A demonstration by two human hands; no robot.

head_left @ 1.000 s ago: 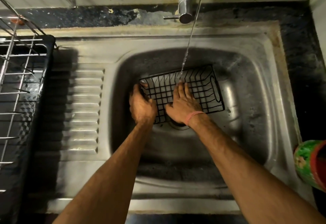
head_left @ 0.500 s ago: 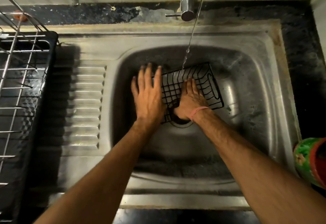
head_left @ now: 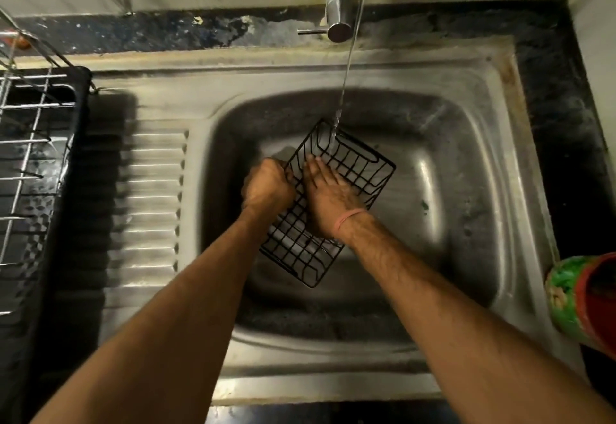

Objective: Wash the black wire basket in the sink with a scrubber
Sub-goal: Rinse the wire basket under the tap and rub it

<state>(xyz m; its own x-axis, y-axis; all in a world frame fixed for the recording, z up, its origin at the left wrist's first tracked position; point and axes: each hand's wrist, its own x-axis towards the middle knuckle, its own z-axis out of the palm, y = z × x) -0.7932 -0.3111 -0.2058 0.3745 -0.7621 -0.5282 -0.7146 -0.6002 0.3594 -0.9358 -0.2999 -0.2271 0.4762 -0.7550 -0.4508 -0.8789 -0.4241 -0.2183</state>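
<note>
The black wire basket (head_left: 328, 203) has turned from lying crosswise near the sink's (head_left: 466, 143) back wall to running diagonally, its near end swung toward the front; the left hand (head_left: 266, 185), flat and spread half a second ago, now grips its left rim; the right hand (head_left: 328, 197) has slid inside, fingers flat on the mesh.
</note>
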